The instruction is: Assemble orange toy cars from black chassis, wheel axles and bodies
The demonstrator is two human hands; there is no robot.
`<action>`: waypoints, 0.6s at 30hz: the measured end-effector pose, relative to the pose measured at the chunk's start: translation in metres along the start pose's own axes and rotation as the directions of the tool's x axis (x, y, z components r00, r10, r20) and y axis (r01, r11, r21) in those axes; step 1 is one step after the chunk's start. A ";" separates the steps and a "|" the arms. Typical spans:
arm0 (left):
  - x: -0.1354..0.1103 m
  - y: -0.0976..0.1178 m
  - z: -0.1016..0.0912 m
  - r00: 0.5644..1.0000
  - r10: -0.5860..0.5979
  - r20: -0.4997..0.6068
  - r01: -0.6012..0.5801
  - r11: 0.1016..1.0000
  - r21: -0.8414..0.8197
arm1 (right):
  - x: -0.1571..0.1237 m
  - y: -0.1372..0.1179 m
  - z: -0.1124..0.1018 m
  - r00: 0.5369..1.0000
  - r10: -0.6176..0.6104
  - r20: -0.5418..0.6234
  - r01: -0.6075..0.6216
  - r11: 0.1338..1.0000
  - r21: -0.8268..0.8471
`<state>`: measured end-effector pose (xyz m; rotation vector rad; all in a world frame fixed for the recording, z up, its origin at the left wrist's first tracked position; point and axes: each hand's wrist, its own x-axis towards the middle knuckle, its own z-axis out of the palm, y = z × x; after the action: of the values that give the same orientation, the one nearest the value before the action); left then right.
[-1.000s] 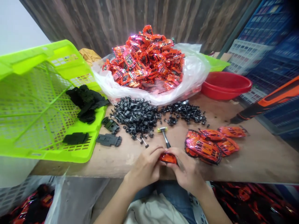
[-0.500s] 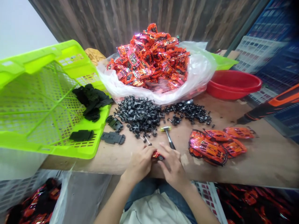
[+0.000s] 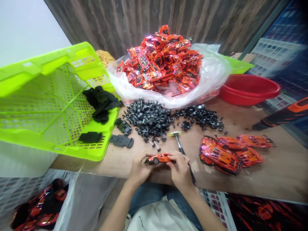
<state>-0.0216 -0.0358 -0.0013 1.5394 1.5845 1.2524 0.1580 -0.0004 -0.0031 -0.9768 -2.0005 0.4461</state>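
Observation:
Both my hands hold a small orange toy car (image 3: pixel 159 158) sideways at the near edge of the wooden table (image 3: pixel 264 166), its black wheels showing. My left hand (image 3: pixel 139 168) pinches one end of the car and my right hand (image 3: pixel 180 170) grips the other. A small hammer (image 3: pixel 181 148) with a yellow-tipped head lies on the table just behind and under my right hand. Behind it spreads a pile of black wheel-and-axle parts (image 3: pixel 149 118). Several orange car shells (image 3: pixel 228 150) lie to the right.
A lime green mesh crate (image 3: pixel 48 102) tilts at the left, holding black chassis parts (image 3: pixel 101 102); two more chassis (image 3: pixel 121 140) lie beside it. A clear bag heaped with orange shells (image 3: pixel 163 61) stands at the back. A red basin (image 3: pixel 249 89) and an orange-black tool (image 3: pixel 281 115) are at the right.
My hands turned the car from shell-up to sideways, so its wheels now show. The view has shifted, so everything sits further right in the picture.

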 end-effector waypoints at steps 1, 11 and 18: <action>-0.001 0.007 0.001 0.998 0.062 0.001 -0.062 0.998 -0.004 | -0.001 -0.004 -0.005 1.000 0.025 0.012 -0.026 1.000 0.007; 0.011 0.030 0.032 0.919 0.380 0.100 -0.381 0.925 -0.016 | -0.005 -0.016 -0.022 0.996 0.064 -0.062 -0.056 0.990 0.129; 0.011 0.043 0.049 0.862 0.488 0.139 -0.491 0.871 -0.010 | 0.005 -0.014 -0.078 0.947 -0.121 -0.299 0.104 0.992 -0.071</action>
<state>0.0384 -0.0188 0.0208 2.0846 1.1567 1.3482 0.2133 -0.0089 0.0537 -0.8986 -1.7853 0.1674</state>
